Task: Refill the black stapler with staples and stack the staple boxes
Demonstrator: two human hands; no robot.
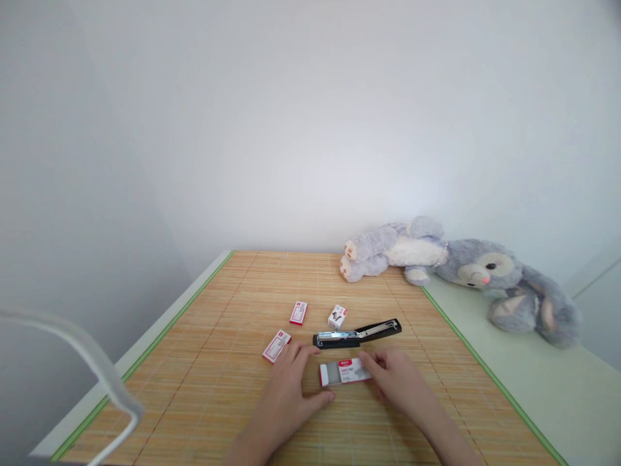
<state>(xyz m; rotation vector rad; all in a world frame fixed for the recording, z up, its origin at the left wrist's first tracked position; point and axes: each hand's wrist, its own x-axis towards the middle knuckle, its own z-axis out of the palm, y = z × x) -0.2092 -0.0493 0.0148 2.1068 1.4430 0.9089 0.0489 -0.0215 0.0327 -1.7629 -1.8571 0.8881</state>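
My right hand (395,378) grips the right end of a red-and-white box (345,371) with a greyish window, thumb on top. The box lies low over the mat, and the hand hides its right end. To the left of it is my left hand (288,391), fingers and thumb apart, with nothing held between them. The thumb tip is close to the box's lower left corner; I cannot tell whether they touch. Just beyond the box, a black stapler (358,334) lies folded open, its metal rail showing. A small red-and-white box (276,346) lies beside my left fingertips.
Farther back on the bamboo mat (218,362) lie another small red-and-white box (298,313) and a small white box (337,316) with a dark picture. A grey plush rabbit (417,252) stretches across the back right. At the left edge a white curved bar (104,369) intrudes.
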